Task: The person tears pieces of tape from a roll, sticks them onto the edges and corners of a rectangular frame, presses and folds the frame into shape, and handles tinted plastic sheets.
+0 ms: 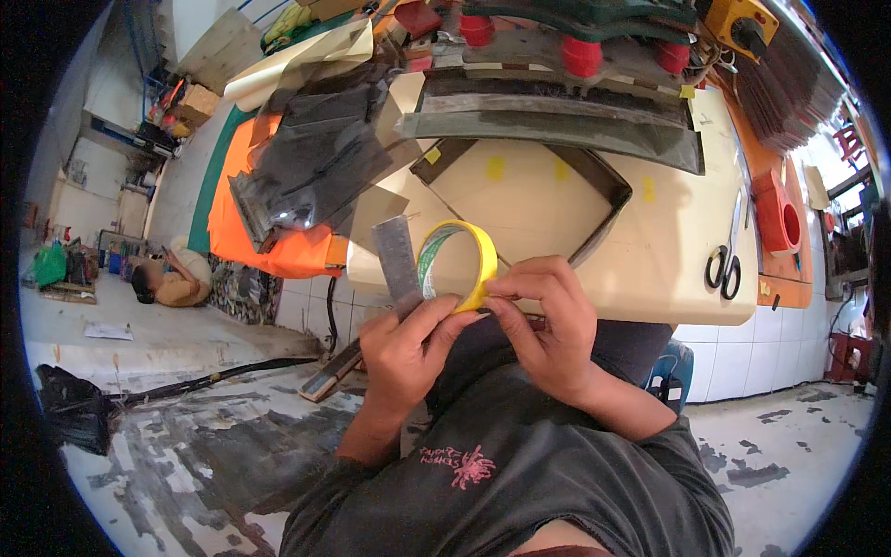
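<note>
Head cam: yellow tape roll (486, 265) tilts up above yr fingertips; L hand (401, 353) pinches btm rim, beside grey ruler-like strip (396, 265); R hand (554, 325) pinches lower-R edge.

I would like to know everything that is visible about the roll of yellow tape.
The roll of yellow tape is a ring with a smooth, slightly shiny outside and a green-and-white inner lining. It is held edge-up and tilted, its open centre visible, near the table's near edge. The left hand and right hand touch its lower part; the fingers hide any loose end.
</note>
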`<action>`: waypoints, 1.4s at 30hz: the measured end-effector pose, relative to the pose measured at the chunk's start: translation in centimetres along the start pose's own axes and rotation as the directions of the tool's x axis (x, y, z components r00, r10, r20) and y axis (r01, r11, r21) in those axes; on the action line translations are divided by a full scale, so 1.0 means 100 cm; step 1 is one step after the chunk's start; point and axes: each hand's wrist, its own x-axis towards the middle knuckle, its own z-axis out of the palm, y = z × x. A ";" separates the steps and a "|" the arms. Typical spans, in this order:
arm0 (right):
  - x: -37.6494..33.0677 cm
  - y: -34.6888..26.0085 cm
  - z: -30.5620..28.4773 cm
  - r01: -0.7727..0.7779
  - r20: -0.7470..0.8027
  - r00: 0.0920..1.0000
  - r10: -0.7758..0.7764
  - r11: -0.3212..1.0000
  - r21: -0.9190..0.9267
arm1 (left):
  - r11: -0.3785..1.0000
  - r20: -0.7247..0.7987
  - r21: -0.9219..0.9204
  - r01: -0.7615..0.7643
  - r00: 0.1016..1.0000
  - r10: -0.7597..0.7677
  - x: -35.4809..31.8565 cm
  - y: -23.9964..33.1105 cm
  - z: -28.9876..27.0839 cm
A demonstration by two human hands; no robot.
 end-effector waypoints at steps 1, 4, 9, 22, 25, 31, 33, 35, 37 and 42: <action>-0.002 -0.004 0.004 -0.071 -0.021 0.997 0.072 0.996 0.047 | 1.000 -0.003 0.001 0.002 1.000 -0.002 -0.002 -0.002 -0.003; -0.005 -0.009 0.015 -0.009 -0.080 0.997 0.009 1.000 0.000 | 0.999 -0.028 -0.037 -0.026 0.999 0.025 -0.006 -0.005 -0.011; -0.012 -0.009 0.019 0.090 -0.063 0.994 -0.094 0.994 -0.064 | 0.999 -0.021 -0.028 -0.044 0.999 0.043 -0.011 -0.005 -0.017; -0.010 0.009 -0.009 -0.032 0.014 0.999 0.032 0.999 0.004 | 0.992 -0.018 0.052 -0.119 0.993 0.120 -0.009 0.006 0.014; -0.005 0.014 -0.015 0.200 -0.004 0.979 -0.204 0.962 -0.186 | 0.999 -0.011 -0.015 -0.036 0.999 0.036 -0.008 0.010 0.021; -0.008 0.022 -0.027 0.357 0.032 0.932 -0.361 0.899 -0.255 | 0.990 0.063 -0.044 0.136 0.989 -0.133 -0.003 0.025 0.024; -0.010 0.028 -0.026 0.361 0.034 0.931 -0.363 0.906 -0.219 | 0.988 0.081 -0.013 0.157 0.985 -0.155 -0.004 0.026 0.025; -0.011 0.031 -0.024 0.367 0.036 0.930 -0.367 0.913 -0.180 | 0.994 0.052 -0.017 0.109 0.993 -0.108 -0.004 0.022 0.031; -0.010 0.031 -0.024 0.299 0.030 0.954 -0.298 0.948 -0.107 | 0.998 0.021 -0.019 0.062 0.998 -0.062 -0.004 0.018 0.036; -0.008 0.028 -0.030 0.224 0.030 0.974 -0.224 0.975 -0.005 | 1.000 0.025 -0.004 -0.024 0.999 0.025 -0.002 0.017 0.036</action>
